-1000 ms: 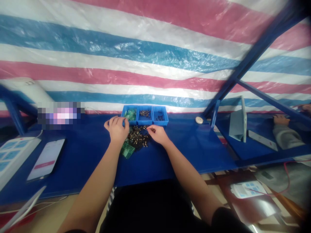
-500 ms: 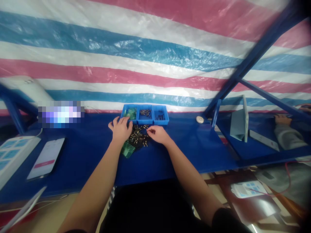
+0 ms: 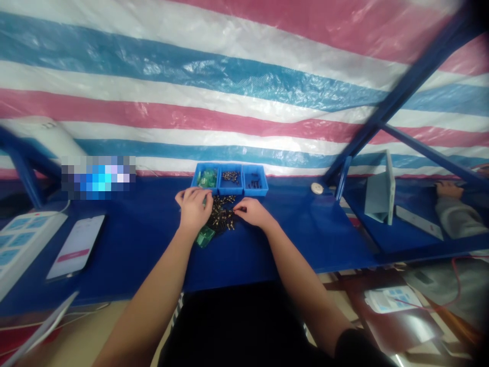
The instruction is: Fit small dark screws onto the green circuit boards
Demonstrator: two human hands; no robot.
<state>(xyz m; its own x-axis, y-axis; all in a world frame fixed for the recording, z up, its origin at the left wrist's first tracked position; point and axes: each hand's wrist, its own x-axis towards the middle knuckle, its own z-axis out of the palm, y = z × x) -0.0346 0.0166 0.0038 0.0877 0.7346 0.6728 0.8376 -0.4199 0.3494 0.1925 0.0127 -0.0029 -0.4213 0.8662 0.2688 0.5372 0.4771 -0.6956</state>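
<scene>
A mixed pile of small brass-coloured and black parts (image 3: 223,213) lies on the blue table between my hands. My left hand (image 3: 194,206) hovers at the pile's left side, just in front of the left tray, its fingers bent and slightly apart; I see nothing held. At the pile's right edge, my right hand (image 3: 252,211) pinches a small dark piece between thumb and forefinger; its kind is too small to tell. Green flat pieces (image 3: 205,236) lie below my left hand. Behind are three joined blue trays: green pieces (image 3: 207,178), brass-coloured parts (image 3: 231,177) and dark parts (image 3: 254,182).
A phone (image 3: 76,247) and a white power strip (image 3: 26,234) lie on the left of the table (image 3: 305,234). A round whitish object (image 3: 317,188) sits near the blue frame post (image 3: 343,178). Beyond it are a tablet in a stand (image 3: 382,188) and another person's hand (image 3: 450,190).
My left hand has moved back from the left tray towards the pile, its fingers drawing closer together. My right hand stays by the pile's right edge, still pinching. The view has shifted slightly.
</scene>
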